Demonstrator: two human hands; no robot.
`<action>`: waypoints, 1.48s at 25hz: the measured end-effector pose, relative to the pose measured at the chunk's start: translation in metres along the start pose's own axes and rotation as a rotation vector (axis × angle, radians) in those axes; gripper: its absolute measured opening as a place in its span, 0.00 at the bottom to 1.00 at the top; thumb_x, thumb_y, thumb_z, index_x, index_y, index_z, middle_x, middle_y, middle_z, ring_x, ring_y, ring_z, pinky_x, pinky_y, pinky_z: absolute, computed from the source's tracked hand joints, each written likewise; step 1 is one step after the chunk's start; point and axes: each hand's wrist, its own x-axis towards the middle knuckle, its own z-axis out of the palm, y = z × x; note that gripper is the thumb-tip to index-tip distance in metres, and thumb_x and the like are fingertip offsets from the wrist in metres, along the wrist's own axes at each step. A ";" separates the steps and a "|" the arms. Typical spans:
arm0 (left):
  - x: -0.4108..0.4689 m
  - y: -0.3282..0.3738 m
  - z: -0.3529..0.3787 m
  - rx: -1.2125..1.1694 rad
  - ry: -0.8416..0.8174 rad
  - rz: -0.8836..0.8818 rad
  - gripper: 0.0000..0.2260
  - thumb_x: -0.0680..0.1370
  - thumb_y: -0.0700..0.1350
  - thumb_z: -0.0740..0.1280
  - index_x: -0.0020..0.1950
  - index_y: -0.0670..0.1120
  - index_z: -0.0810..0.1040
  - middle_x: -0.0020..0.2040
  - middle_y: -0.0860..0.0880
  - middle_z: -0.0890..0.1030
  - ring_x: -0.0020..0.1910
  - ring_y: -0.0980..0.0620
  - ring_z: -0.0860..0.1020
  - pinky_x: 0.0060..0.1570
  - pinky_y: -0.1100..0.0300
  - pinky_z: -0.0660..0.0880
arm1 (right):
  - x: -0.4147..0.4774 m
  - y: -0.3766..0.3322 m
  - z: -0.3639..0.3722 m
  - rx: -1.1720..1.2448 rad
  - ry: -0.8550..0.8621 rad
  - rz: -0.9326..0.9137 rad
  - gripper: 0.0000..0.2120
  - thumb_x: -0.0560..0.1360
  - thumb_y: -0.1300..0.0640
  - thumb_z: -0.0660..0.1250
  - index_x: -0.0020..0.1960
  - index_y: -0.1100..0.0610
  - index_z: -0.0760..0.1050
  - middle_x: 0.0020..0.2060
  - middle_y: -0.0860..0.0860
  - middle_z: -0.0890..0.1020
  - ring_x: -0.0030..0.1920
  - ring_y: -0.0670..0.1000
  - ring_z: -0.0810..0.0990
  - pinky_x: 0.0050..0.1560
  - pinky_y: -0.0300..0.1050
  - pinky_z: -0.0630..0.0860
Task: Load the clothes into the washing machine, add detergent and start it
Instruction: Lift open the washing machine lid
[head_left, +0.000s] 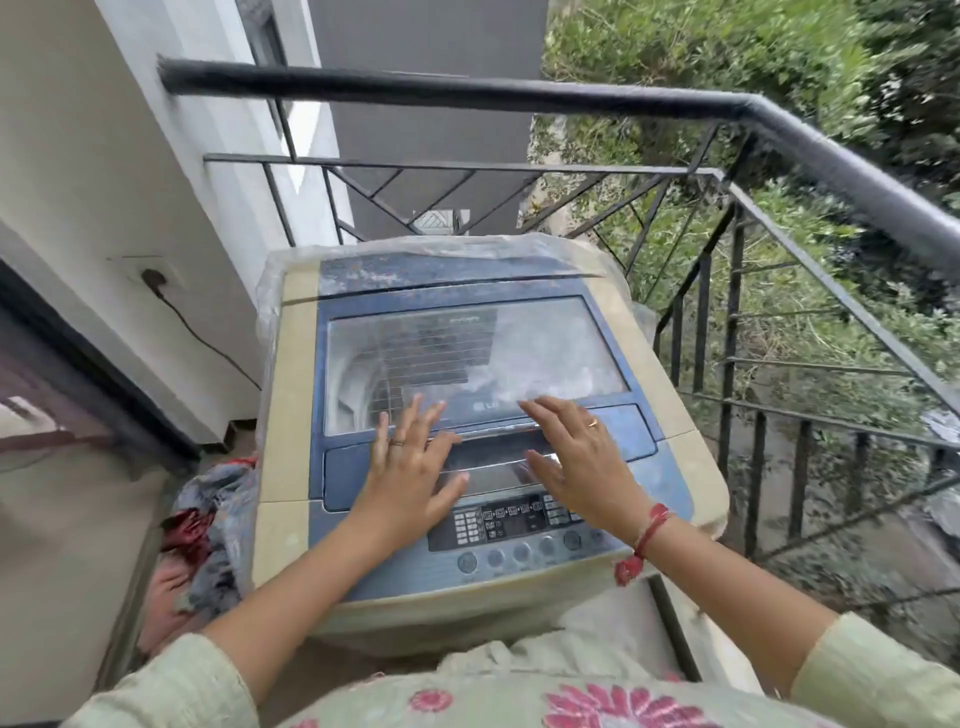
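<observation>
**Both hands flat on the closed lid**

Head view: washing machine, lid down. Left hand and right hand: palms down, fingers straight and spread, grasping nothing, at the lid's front edge beyond the control panel. Clothes heaped left of the machine.

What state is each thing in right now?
washing machine lid: shut, flat
left hand: open, flat on the lid
right hand: open, flat on the lid
plug: in the wall socket
clothes: heaped beside the washing machine, not loaded
plastic cover: bunched at rear
</observation>
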 end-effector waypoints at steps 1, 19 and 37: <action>-0.001 0.000 0.001 0.045 -0.006 0.002 0.23 0.75 0.62 0.52 0.58 0.50 0.75 0.74 0.46 0.62 0.75 0.49 0.43 0.70 0.43 0.41 | -0.002 0.003 0.000 -0.015 -0.014 -0.009 0.24 0.75 0.49 0.59 0.69 0.55 0.66 0.60 0.53 0.75 0.58 0.52 0.73 0.56 0.49 0.73; 0.019 -0.002 -0.071 0.056 0.014 0.138 0.23 0.68 0.71 0.60 0.37 0.51 0.71 0.67 0.54 0.61 0.75 0.52 0.52 0.69 0.38 0.34 | 0.029 0.008 -0.058 -0.015 -0.232 -0.061 0.21 0.77 0.37 0.50 0.56 0.50 0.73 0.47 0.43 0.78 0.49 0.46 0.76 0.64 0.48 0.62; 0.211 -0.061 -0.187 0.243 0.770 -0.120 0.29 0.76 0.67 0.53 0.65 0.45 0.65 0.63 0.44 0.71 0.71 0.43 0.62 0.70 0.37 0.43 | 0.269 0.033 -0.093 -0.296 0.386 0.104 0.24 0.80 0.45 0.49 0.75 0.50 0.58 0.72 0.53 0.66 0.74 0.58 0.60 0.72 0.65 0.53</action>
